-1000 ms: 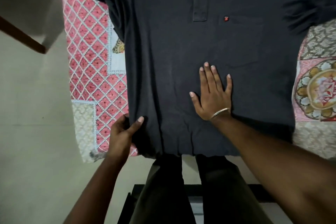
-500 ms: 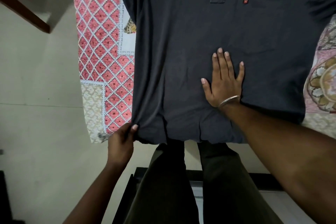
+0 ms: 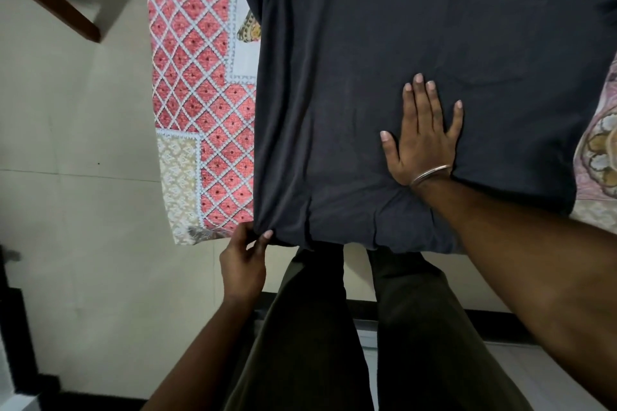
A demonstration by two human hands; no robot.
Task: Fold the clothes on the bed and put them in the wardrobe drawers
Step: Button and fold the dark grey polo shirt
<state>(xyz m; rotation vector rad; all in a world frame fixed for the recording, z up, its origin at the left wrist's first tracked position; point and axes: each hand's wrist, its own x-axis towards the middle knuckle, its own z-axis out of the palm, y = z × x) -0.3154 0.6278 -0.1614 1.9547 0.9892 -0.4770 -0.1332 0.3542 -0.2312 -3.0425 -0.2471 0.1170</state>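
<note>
One polo shirt point(image 3: 350, 93) lies flat, unfolded; my left hand point(image 3: 243, 264) pinches its hem corner, right hand point(image 3: 424, 137) presses spread-fingered. Folding barely begun.

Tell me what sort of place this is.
Probably a bedroom: a dark polo shirt lies spread on a bed covered with a patterned bedspread, beside a pale tiled floor.

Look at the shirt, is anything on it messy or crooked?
Mostly neat. The dark shirt lies flat on the bed cover, but its bottom edge is bunched and wrinkled where the left hand pinches the corner. The right hand presses it flat.
</note>
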